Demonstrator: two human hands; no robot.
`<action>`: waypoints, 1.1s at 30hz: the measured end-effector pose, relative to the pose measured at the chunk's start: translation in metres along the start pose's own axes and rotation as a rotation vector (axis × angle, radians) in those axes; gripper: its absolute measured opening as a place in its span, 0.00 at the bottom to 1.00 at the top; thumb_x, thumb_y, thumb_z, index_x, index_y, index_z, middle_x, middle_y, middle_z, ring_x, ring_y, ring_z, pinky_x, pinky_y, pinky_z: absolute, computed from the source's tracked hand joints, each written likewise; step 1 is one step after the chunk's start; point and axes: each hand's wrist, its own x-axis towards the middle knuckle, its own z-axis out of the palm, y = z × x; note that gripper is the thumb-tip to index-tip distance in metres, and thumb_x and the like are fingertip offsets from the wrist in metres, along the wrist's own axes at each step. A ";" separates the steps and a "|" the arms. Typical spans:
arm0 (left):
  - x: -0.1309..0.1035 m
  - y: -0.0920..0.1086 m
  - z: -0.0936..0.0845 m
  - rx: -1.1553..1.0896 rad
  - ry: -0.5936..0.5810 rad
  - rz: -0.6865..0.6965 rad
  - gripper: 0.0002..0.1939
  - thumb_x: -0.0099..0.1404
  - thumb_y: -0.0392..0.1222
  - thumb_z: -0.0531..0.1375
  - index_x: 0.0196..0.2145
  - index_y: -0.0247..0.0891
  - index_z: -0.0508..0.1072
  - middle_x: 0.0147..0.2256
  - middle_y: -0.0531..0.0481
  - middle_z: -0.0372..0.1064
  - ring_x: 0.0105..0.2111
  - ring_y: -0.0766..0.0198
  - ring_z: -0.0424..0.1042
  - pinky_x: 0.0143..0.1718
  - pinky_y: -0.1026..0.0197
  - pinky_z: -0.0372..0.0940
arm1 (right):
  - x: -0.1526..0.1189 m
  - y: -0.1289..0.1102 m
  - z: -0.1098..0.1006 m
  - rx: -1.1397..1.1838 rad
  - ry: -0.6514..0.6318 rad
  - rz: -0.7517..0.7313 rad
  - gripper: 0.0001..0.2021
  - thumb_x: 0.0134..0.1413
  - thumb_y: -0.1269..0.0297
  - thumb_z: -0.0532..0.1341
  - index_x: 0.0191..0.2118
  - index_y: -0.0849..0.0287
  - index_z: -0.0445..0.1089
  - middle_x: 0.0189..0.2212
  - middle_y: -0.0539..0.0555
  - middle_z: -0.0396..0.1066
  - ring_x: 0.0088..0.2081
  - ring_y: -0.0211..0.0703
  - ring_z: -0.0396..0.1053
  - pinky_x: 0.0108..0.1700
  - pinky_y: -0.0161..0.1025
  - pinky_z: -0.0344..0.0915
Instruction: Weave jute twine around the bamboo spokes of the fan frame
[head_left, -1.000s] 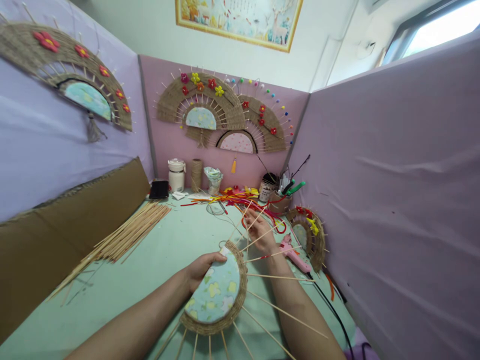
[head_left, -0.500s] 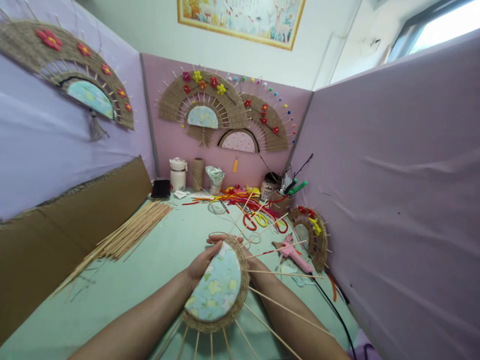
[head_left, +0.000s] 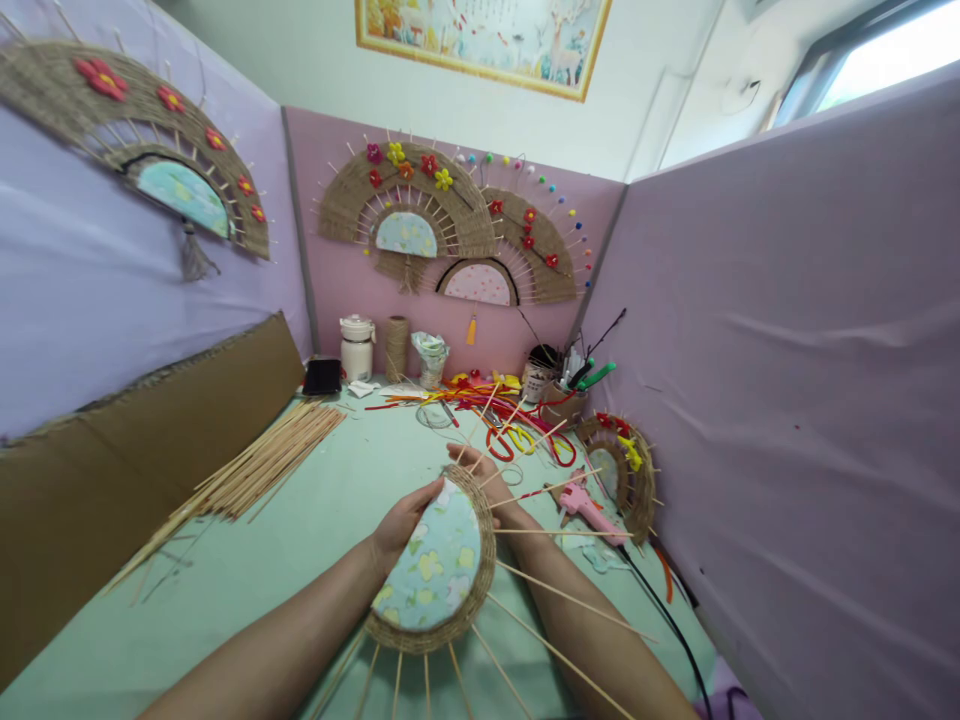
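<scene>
Grips the half-round fan (head_left: 429,565) by its straight edge in the left hand (head_left: 397,522), above the near part of the desk (head_left: 345,470). Holds the right hand (head_left: 499,487) behind the upper spokes (head_left: 427,680), with fingers partly hidden; cannot tell whether closed on anything. Spreads the spokes beyond the curved rim, overlapping the pink glue gun (head_left: 589,508) in view. Shows a broad stretch of desk between fan and loose sticks (head_left: 262,460) beside the cardboard (head_left: 165,450).

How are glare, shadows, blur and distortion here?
Head view: the window glares white at upper right; shadows on the green table look soft; the half-round piece shows its pattern clearly; lettering on the framed picture is illegible; the right partition looks wide-angle stretched.
</scene>
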 end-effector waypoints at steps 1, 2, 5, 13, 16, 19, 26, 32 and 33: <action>0.000 0.000 0.001 -0.001 -0.014 0.005 0.28 0.63 0.51 0.52 0.54 0.27 0.66 0.44 0.37 0.74 0.46 0.49 0.72 0.53 0.51 0.55 | 0.000 -0.004 -0.002 -0.026 0.000 -0.012 0.24 0.25 0.77 0.68 0.37 0.56 0.76 0.30 0.50 0.76 0.26 0.38 0.70 0.29 0.33 0.63; 0.000 0.000 0.001 -0.003 -0.031 0.012 0.28 0.64 0.51 0.52 0.55 0.28 0.66 0.44 0.37 0.74 0.46 0.49 0.72 0.53 0.51 0.55 | 0.000 -0.008 -0.004 -0.048 -0.025 -0.018 0.24 0.27 0.77 0.68 0.38 0.55 0.75 0.33 0.49 0.76 0.27 0.37 0.70 0.31 0.33 0.64; 0.001 -0.001 0.002 -0.011 -0.079 0.020 0.28 0.64 0.51 0.52 0.56 0.28 0.65 0.44 0.38 0.74 0.46 0.50 0.72 0.54 0.52 0.54 | -0.005 -0.017 -0.008 -0.062 -0.190 0.007 0.21 0.33 0.73 0.66 0.41 0.56 0.75 0.33 0.50 0.75 0.27 0.36 0.69 0.30 0.32 0.63; -0.002 0.001 0.008 0.000 -0.073 -0.009 0.31 0.65 0.55 0.50 0.55 0.27 0.65 0.41 0.36 0.75 0.44 0.51 0.73 0.53 0.53 0.56 | -0.006 -0.005 -0.012 -0.155 -0.249 0.077 0.10 0.34 0.63 0.70 0.25 0.61 0.71 0.18 0.46 0.67 0.18 0.30 0.59 0.20 0.29 0.53; -0.001 0.001 0.007 0.010 -0.071 -0.025 0.30 0.65 0.53 0.50 0.55 0.26 0.65 0.41 0.36 0.75 0.43 0.51 0.74 0.51 0.53 0.57 | -0.006 -0.003 -0.010 -0.187 -0.247 0.085 0.10 0.36 0.62 0.68 0.26 0.61 0.70 0.16 0.45 0.64 0.16 0.30 0.56 0.18 0.29 0.50; -0.001 0.001 0.005 0.016 -0.080 -0.074 0.31 0.64 0.54 0.51 0.55 0.25 0.65 0.41 0.35 0.75 0.42 0.50 0.74 0.50 0.54 0.59 | -0.006 -0.003 -0.008 -0.226 -0.281 0.061 0.09 0.37 0.63 0.66 0.27 0.60 0.70 0.16 0.45 0.63 0.16 0.31 0.55 0.19 0.30 0.49; 0.002 0.000 0.003 0.039 0.014 0.063 0.27 0.64 0.46 0.54 0.58 0.33 0.62 0.42 0.38 0.75 0.40 0.53 0.75 0.46 0.54 0.61 | 0.006 -0.001 -0.013 -0.321 -0.116 -0.126 0.05 0.38 0.65 0.65 0.23 0.60 0.68 0.20 0.47 0.66 0.23 0.34 0.62 0.26 0.33 0.57; 0.003 0.001 0.001 0.115 0.060 0.178 0.22 0.63 0.39 0.57 0.55 0.38 0.65 0.38 0.43 0.75 0.34 0.58 0.75 0.40 0.56 0.65 | 0.022 -0.012 -0.037 -0.284 0.106 -0.235 0.09 0.33 0.66 0.69 0.26 0.61 0.71 0.20 0.47 0.68 0.23 0.34 0.62 0.28 0.33 0.58; 0.003 0.002 0.001 0.122 0.073 0.181 0.20 0.63 0.39 0.57 0.53 0.37 0.67 0.37 0.44 0.75 0.33 0.59 0.75 0.38 0.57 0.65 | 0.024 -0.014 -0.042 -0.259 0.136 -0.240 0.10 0.32 0.66 0.69 0.26 0.61 0.71 0.19 0.47 0.67 0.22 0.33 0.60 0.26 0.33 0.57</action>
